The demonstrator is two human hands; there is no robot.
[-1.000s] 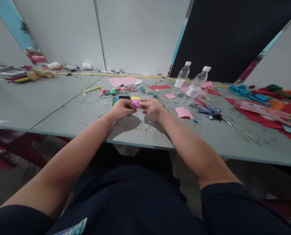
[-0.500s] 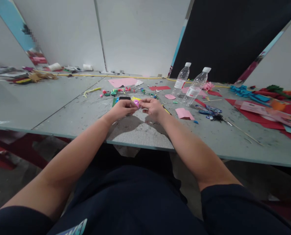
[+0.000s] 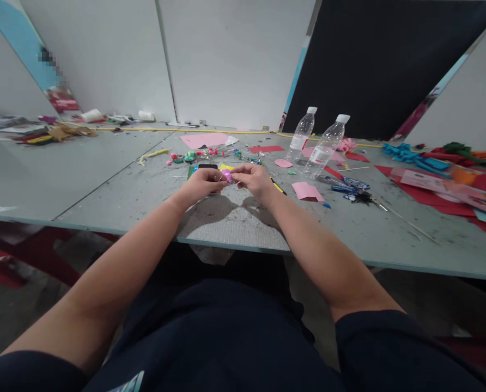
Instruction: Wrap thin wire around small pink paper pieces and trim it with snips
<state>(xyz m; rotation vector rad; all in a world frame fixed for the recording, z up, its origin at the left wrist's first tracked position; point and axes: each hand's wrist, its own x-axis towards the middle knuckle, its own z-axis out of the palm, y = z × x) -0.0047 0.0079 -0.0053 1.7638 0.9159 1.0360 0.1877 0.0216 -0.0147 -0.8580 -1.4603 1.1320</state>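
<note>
A small shiny pink-purple piece is pinched between my two hands, above the middle of the grey table. My left hand has its fingers closed on the piece's left side. On the right side, the thumb and forefinger of my right hand grip it. The piece's exact shape is too small to make out. Just behind the hands lie a black object and a yellow one, both partly hidden.
Two clear plastic bottles stand behind and right of my hands. Small coloured beads or flowers lie behind them. Pink paper, pliers-like tools and a thin stick lie to the right. Red sheets are farther right.
Both hands keep their grip on the pink-purple piece, which looks slightly turned and a little lower. The view has shifted slightly.
</note>
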